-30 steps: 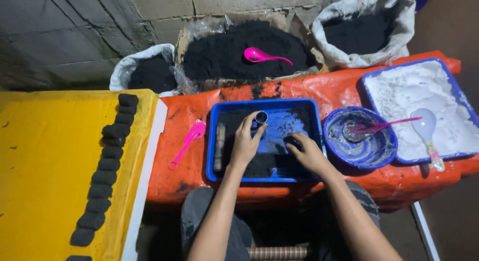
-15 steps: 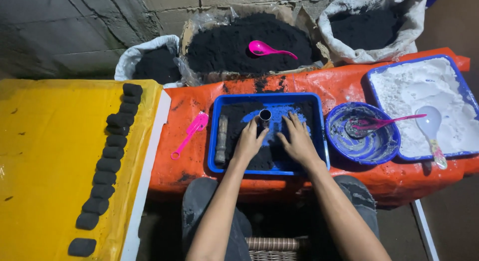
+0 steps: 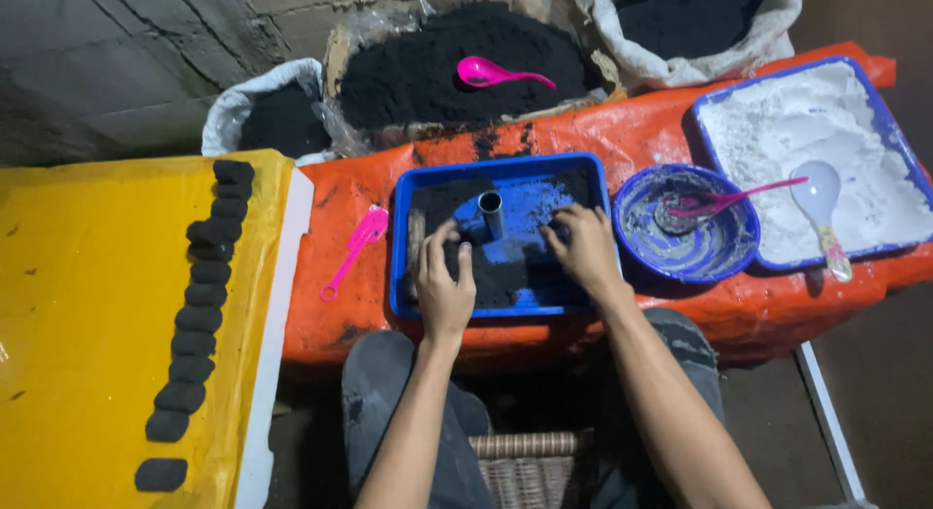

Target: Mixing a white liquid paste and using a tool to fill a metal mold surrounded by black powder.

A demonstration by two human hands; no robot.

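Observation:
A blue tray (image 3: 404,239) on the orange table holds black powder (image 3: 505,271) and an upright short metal tube (image 3: 491,214). My left hand (image 3: 443,285) rests palm down on the powder at the tray's left side, fingers curled into it. On the tray's right side my right hand (image 3: 583,248) presses into the powder, fingers bent. The tube stands between and just beyond both hands, touched by neither.
Several black pressed pucks (image 3: 199,295) line a yellow board (image 3: 87,353) at left. A pink scoop (image 3: 355,246) lies left of the tray. A blue bowl (image 3: 695,246) with a pink spoon, a white-powder tray (image 3: 807,149) with a ladle, and sacks of black powder (image 3: 447,62) sit around.
Both hands have slid back from the tube toward the near part of the tray, spreading apart over the powder. The view has shifted slightly.

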